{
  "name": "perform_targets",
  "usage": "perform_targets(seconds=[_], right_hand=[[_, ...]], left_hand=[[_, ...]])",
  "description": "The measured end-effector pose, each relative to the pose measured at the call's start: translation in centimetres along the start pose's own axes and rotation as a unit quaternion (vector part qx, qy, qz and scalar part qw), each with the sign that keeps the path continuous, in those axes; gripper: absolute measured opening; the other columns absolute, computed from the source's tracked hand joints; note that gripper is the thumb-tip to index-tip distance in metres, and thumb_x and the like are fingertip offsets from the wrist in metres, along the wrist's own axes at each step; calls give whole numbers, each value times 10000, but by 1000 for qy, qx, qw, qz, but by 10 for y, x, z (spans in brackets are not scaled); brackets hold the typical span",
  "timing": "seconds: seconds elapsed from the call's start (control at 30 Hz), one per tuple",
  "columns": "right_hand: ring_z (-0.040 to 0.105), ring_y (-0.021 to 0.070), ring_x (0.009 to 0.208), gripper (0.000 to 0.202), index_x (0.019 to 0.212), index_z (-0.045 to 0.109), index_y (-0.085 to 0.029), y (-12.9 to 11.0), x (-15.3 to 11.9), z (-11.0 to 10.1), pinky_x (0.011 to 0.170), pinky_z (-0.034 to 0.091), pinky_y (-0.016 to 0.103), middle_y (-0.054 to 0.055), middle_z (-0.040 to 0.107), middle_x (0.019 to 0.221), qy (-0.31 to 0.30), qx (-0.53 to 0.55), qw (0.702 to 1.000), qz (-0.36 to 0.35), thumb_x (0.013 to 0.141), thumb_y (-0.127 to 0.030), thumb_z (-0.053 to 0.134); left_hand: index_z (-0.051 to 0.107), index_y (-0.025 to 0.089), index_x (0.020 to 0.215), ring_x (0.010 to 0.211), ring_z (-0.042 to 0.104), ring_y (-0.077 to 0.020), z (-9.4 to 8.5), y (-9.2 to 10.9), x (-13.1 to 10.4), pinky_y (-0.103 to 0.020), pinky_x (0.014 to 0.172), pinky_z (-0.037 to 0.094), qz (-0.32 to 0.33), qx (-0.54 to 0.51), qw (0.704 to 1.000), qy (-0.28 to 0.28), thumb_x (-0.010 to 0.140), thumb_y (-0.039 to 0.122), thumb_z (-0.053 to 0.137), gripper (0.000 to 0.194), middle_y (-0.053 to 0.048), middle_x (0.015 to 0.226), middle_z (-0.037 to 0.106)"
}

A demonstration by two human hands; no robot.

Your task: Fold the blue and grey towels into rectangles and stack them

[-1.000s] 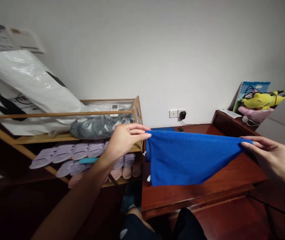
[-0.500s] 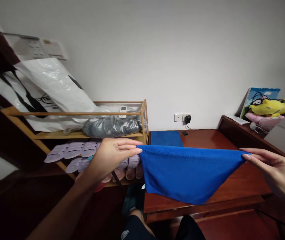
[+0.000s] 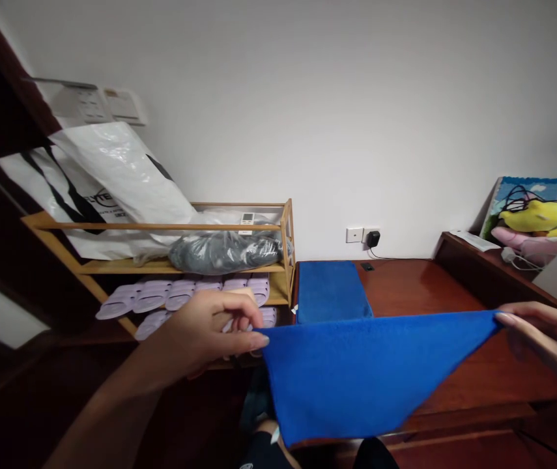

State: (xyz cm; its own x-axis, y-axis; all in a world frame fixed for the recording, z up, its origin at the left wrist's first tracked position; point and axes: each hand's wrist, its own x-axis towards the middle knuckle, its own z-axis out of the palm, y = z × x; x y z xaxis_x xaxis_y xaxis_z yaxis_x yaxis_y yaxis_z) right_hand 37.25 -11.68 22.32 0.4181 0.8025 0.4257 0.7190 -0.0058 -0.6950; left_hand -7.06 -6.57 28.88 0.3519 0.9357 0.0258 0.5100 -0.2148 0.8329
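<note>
A bright blue cloth is stretched between my two hands, its top edge taut and the rest hanging down in front of the desk. My left hand pinches its upper left corner between thumb and fingers. At the upper right corner, my right hand grips the cloth between thumb and fingertips. A small white tag shows at the cloth's lower left. Behind it, a second blue cloth lies flat on the desk's far left part.
The reddish wooden desk meets the wall, near a black plug. To the left stands a wooden rack with lilac slippers, a white bag and a plastic-wrapped grey bundle. A yellow plush toy sits at the right.
Both hands and the held cloth have moved lower in view, uncovering more of the cloth on the desk. My left hand's fingers have curled more. The view has shifted slightly.
</note>
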Motion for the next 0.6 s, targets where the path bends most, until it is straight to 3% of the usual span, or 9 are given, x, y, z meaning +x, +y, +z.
perform_targets(seconds=[0.13, 0.27, 0.37, 0.47, 0.6], right_hand=[[501, 124, 429, 445, 761, 662, -186, 9, 26, 36, 439, 401, 235, 8, 570, 481, -164, 116, 979, 15, 680, -621, 625], [526, 122, 398, 456, 777, 611, -163, 45, 49, 112, 398, 377, 226, 15, 621, 528, -262, 180, 946, 65, 719, -615, 593], [558, 132, 403, 509, 742, 565, -163, 77, 60, 179, 399, 395, 231, 36, 655, 579, -258, 196, 941, 94, 671, -666, 600], [574, 132, 409, 475, 705, 541, -169, 105, 66, 234, 409, 413, 233, 20, 651, 575, -247, 173, 947, 113, 715, -643, 578], [553, 82, 445, 336, 772, 572, -149, 131, 72, 278, 498, 471, 230, -46, 614, 589, -245, 110, 952, 143, 851, -473, 540]], left_hand=[[623, 225, 694, 463, 497, -106, 14, -35, 30, -186, 371, 327, -60, -73, 995, -35, 652, 420, 700, 214, 44, 554, 557], [602, 167, 735, 488, 451, -67, 42, -110, 84, -174, 428, 301, -54, -153, 987, -21, 622, 413, 737, 302, 59, 577, 527], [564, 151, 744, 452, 388, -41, 73, -169, 128, -169, 414, 259, -95, -160, 982, 22, 660, 404, 723, 310, 89, 552, 460], [548, 146, 762, 418, 368, -39, 105, -212, 163, -170, 391, 267, -141, -124, 980, 60, 786, 366, 639, 239, 101, 532, 423], [575, 148, 965, 635, 562, -93, 135, -247, 195, -247, 560, 491, -180, -64, 976, 102, 885, 352, 545, 221, 8, 834, 600]])
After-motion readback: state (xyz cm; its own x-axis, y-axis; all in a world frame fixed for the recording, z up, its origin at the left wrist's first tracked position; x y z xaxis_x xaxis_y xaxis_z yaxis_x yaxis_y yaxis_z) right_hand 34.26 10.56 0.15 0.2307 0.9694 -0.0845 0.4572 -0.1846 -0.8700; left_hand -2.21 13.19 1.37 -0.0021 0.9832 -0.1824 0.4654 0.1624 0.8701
